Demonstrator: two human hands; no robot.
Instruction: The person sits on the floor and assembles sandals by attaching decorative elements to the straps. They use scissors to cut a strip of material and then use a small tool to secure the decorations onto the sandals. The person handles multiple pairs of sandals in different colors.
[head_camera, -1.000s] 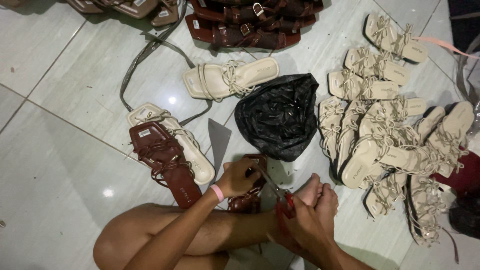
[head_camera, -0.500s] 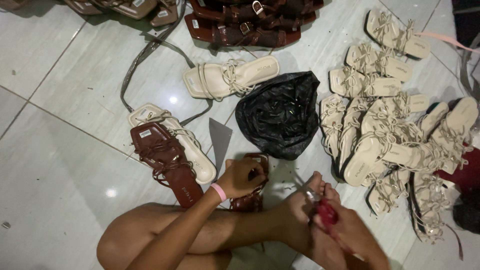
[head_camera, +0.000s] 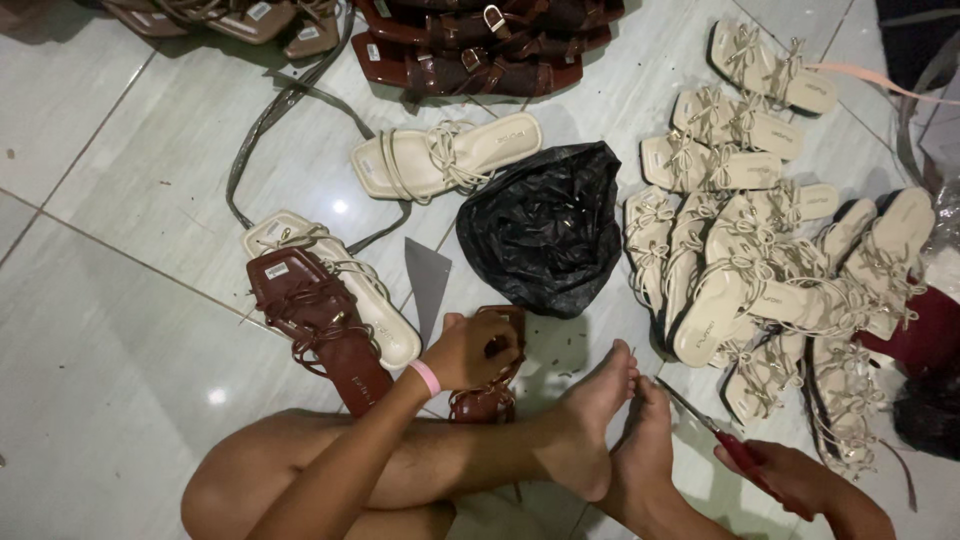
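While left hand (head_camera: 478, 350) grips brown sandal (head_camera: 488, 385) at lower centre, right hand (head_camera: 790, 478) clasps red-handled scissors (head_camera: 715, 432) lower right. Blades near bare feet (head_camera: 610, 420): risk of nicking toes if swung carelessly.

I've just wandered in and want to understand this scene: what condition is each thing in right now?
Left hand: gripping the brown strappy sandal, which stands on the floor.
Right hand: closed on the red-handled scissors, blades pointing toward the feet.
Black plastic bag: crumpled, lying on the tiles.
Second brown sandal: lying flat, overlapping a cream sandal.
Cream sandals: heaped loosely.
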